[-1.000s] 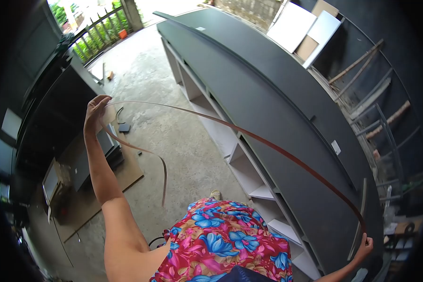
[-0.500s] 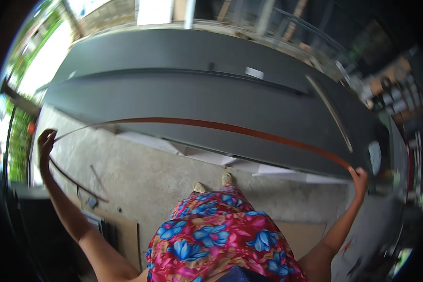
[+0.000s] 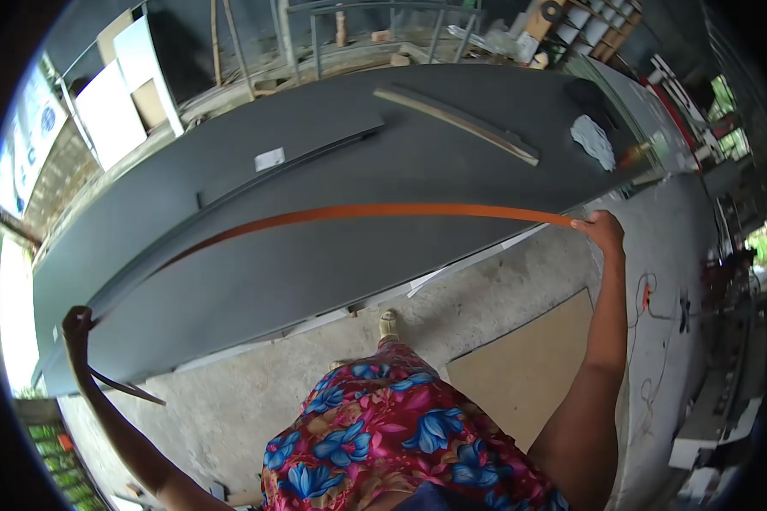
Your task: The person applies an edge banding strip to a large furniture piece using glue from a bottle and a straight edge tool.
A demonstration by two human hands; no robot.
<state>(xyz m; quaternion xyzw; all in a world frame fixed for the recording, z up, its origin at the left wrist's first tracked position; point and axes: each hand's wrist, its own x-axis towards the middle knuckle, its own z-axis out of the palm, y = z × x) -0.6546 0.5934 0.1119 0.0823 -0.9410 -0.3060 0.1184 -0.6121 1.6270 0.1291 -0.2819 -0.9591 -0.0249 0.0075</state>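
Observation:
A long, thin orange-brown strip (image 3: 383,210) is stretched in an arc between my two hands, in front of a wide dark grey panel surface (image 3: 315,264). My left hand (image 3: 77,322), far out at the left, is closed round one part of it, and a loose tail of the strip hangs down below that hand. At the right, my right hand (image 3: 603,232) pinches the other end between thumb and fingers. Toward the left the strip is twisted and looks darker, almost edge-on.
On the grey surface lie a narrow dark length with a white label (image 3: 269,159), a wooden batten (image 3: 460,123) and a pale cloth (image 3: 594,142). A flat brown board (image 3: 528,341) rests on the concrete floor to my right. Cables (image 3: 648,298) run along the floor farther right.
My view has turned to the right along the grey surface, and my feet have shifted. Both hands still hold the strip apart.

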